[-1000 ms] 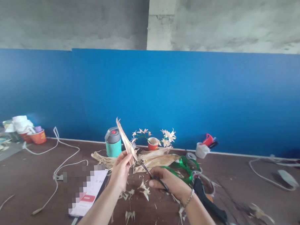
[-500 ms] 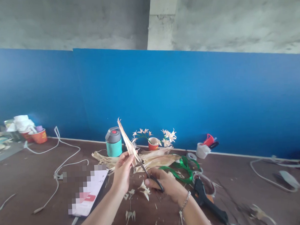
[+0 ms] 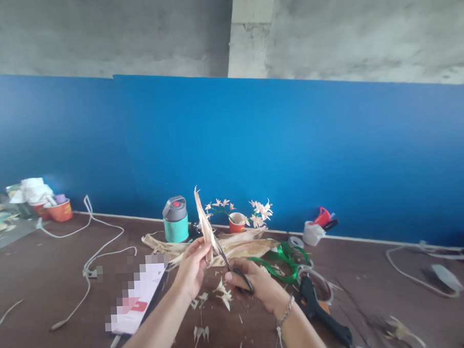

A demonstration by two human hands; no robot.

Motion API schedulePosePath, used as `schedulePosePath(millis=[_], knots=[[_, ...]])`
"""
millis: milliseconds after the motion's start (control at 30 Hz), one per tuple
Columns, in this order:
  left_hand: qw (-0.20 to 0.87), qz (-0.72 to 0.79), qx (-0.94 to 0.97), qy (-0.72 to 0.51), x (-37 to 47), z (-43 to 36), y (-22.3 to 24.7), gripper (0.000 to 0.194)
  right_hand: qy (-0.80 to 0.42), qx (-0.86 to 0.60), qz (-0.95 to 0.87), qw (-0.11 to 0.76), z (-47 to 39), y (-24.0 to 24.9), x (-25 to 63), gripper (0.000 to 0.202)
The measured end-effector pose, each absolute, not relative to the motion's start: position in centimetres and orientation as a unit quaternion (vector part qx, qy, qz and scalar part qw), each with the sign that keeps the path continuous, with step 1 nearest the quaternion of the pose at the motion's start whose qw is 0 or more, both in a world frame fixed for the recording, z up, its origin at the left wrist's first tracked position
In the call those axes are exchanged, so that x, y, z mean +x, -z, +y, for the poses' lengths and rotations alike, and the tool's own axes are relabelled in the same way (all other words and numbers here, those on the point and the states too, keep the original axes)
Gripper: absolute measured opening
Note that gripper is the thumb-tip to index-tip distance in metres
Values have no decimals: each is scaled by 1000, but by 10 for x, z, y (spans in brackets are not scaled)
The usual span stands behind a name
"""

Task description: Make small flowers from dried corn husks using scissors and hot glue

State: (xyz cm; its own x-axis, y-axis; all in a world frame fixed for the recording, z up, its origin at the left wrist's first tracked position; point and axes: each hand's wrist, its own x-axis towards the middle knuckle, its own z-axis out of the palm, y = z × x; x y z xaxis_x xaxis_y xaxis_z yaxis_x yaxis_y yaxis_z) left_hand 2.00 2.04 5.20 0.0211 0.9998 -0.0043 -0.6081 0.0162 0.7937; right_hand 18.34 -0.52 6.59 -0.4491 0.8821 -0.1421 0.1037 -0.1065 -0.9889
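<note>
Between thumb and fingers, my left hand (image 3: pixel 193 263) pinches a dried corn husk (image 3: pixel 205 221), whose narrow tip points upward. My right hand (image 3: pixel 255 281) is closed round the dark handles of a pair of scissors (image 3: pixel 225 256). The blades reach up and left to the right edge of the husk; whether they are parted I cannot tell. More husks (image 3: pixel 254 249) lie flat on the table behind my hands. Below, between my forearms, are small husk flowers (image 3: pixel 223 295) and cut scraps (image 3: pixel 201 335).
A teal jar (image 3: pixel 176 223) stands behind my left hand, near a red cup (image 3: pixel 237 224) with husk flowers on stems. At right lie green ribbon (image 3: pixel 285 261), a glue gun (image 3: pixel 322 313) and a white tub (image 3: pixel 313 234). A phone (image 3: pixel 139 301) and white cable (image 3: pixel 100 251) lie left.
The husk has turned more upright and its tip has shifted right. My left hand has moved slightly right; the scissors stay beside the husk.
</note>
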Motion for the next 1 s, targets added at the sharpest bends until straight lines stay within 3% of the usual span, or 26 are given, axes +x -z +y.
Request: schedulePosePath(millis=[533,1000], knots=[[643,328,300,-624,26,14,-58,35,-600,-433,-579,344,-3,-62,179,45],[640,396,353,-556,21,13,-64,37,-572,-444,-599,343,-3,-62,178,42]])
